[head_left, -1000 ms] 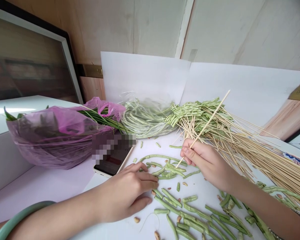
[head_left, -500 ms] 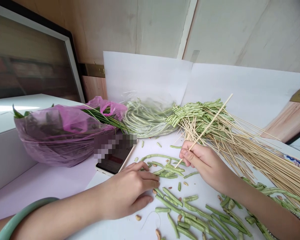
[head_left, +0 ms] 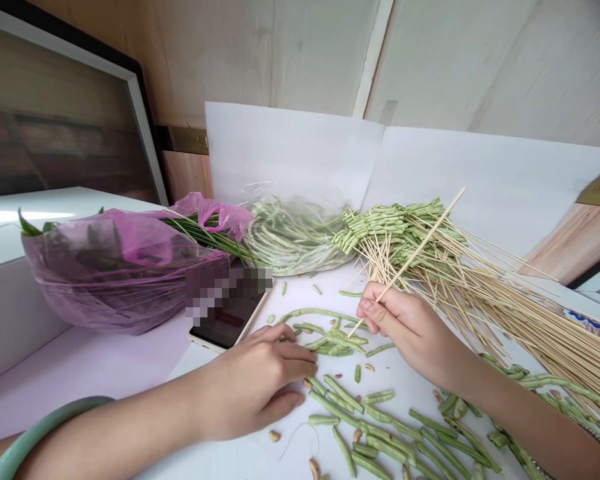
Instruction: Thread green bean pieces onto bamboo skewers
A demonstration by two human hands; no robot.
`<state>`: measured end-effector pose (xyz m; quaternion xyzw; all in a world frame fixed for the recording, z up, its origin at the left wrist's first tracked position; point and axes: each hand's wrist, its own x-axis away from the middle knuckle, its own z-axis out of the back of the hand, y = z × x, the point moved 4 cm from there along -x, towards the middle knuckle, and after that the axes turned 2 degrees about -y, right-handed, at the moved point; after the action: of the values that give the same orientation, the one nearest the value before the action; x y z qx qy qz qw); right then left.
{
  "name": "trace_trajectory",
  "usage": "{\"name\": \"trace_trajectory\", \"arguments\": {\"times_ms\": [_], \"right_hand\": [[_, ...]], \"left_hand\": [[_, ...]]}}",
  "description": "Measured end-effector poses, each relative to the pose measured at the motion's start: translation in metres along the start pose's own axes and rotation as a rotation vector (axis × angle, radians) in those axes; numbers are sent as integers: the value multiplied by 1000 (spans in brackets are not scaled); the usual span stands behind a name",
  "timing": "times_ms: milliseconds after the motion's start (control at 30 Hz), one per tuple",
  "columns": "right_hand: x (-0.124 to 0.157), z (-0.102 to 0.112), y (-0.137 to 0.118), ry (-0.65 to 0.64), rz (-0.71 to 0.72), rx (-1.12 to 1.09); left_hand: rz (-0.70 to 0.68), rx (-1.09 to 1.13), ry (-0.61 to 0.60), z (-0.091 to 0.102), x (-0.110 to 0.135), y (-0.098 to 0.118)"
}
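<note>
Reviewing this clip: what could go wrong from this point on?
The skewer in the right hand has its lower end angled toward the left hand, so a slip might jab it. The phone lies close to the left hand and the loose bean pieces, so it could get nudged or soiled. The bundle of thin skewers leans over more of those pieces and might snag or scatter them.

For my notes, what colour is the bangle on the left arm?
Pale jade green; it shows best in the head view, where the bangle sits at lower left.
</note>
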<state>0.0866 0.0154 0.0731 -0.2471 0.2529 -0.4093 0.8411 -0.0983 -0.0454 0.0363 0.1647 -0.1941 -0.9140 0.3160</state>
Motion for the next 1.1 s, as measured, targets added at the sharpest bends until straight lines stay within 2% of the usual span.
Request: {"name": "trace_trajectory", "arguments": {"times_ms": [367,433,600,700,933,1100], "right_hand": [[0,-1,2,-4,-13,-28],[-2,1,5,40,-30,-128],[-7,12,20,269,-140,-637],[-9,16,28,370,-171,-830],[-8,9,27,380,-263,-1082],[-5,3,24,377,-308,-1152]], "left_hand": [[11,-3,-10,-1,0,-1],[10,5,0,0,0,-1],[19,20,55,3,0,-2],[29,21,86,6,2,-1],[57,-50,167,10,5,-1],[64,-92,183,9,7,-3]]}}
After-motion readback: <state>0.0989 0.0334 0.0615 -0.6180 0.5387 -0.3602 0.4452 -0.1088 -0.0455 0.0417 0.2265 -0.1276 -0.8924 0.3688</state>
